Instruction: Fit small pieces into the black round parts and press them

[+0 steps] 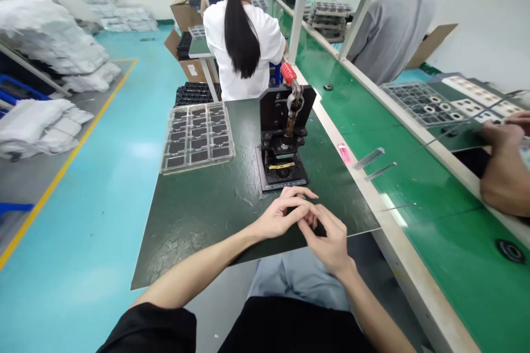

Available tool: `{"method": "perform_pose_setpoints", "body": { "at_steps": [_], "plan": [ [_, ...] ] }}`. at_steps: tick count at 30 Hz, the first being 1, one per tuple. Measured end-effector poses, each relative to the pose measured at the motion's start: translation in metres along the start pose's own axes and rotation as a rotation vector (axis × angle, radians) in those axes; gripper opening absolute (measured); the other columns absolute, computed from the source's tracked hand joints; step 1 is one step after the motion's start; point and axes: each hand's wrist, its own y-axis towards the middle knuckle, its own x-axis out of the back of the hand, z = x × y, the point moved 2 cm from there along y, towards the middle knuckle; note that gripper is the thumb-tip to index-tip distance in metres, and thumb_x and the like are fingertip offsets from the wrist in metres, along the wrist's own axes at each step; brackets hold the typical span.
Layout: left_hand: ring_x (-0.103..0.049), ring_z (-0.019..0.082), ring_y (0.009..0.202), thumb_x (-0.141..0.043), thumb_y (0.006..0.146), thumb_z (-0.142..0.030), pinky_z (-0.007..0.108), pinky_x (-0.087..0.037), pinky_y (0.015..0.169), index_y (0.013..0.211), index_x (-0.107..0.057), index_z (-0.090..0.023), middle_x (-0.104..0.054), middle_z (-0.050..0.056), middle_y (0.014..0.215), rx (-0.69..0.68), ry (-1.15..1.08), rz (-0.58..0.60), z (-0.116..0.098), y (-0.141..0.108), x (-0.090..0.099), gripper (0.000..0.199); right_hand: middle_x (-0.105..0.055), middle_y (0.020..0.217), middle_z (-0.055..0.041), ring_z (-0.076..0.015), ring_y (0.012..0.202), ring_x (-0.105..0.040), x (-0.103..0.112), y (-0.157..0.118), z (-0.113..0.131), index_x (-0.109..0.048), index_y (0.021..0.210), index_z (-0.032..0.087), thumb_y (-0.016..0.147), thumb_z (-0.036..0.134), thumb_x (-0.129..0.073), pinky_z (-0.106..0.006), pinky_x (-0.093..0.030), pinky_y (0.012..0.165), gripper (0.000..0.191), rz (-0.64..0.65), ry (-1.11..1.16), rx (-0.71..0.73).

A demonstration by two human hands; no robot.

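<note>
Dark mat (194, 237) bears a hand press (284, 132); left hand (279, 214) and right hand (327, 241) loosely curl empty fingers.

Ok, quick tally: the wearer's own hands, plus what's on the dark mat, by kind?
Left hand and right hand: 2
Hand press: 1
Clear compartment tray: 1
Total: 4

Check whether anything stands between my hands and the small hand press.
Nothing visible does: your left hand and right hand are over the dark green mat, with only mat between them and the hand press.
</note>
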Motion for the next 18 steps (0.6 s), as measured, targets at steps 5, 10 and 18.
{"method": "perform_pose_setpoints", "body": {
  "at_steps": [5, 10, 18],
  "plan": [
    [-0.056, 0.027, 0.123, -0.047, 0.105, -0.041, 0.047, -0.043, 0.110, 0.127, -0.067, -0.023, -0.065, 0.013, 0.129, -0.141, 0.203, -0.106, 0.000, -0.004, 0.001, 0.035, -0.070, 0.074, -0.0024, -0.0170, 0.065, -0.067, 0.005, 0.034, -0.014, -0.069, 0.085, 0.024, 0.100, 0.026, -0.059, -0.031, -0.057, 0.063, 0.018, 0.019, 0.057, -0.073],
    [-0.058, 0.028, 0.114, -0.050, 0.099, -0.023, 0.044, -0.051, 0.095, 0.134, -0.051, -0.015, -0.064, 0.017, 0.121, -0.198, 0.660, -0.442, 0.015, -0.009, -0.009, 0.036, -0.076, 0.085, -0.0054, -0.0170, 0.068, -0.070, -0.005, 0.079, -0.055, -0.073, 0.096, 0.021, 0.100, 0.046, -0.058, -0.030, -0.060, 0.065, 0.029, 0.010, 0.203, -0.248],
    [-0.055, 0.036, 0.124, -0.055, 0.098, -0.036, 0.050, -0.048, 0.098, 0.127, -0.058, -0.013, -0.061, 0.020, 0.129, -0.144, 1.114, -0.110, 0.024, -0.015, -0.030, 0.037, -0.075, 0.084, -0.0050, -0.0179, 0.070, -0.071, -0.042, 0.095, -0.078, -0.070, 0.087, 0.022, 0.101, 0.049, -0.053, -0.032, -0.062, 0.070, 0.035, 0.060, 0.131, -0.166]
  ]
}}
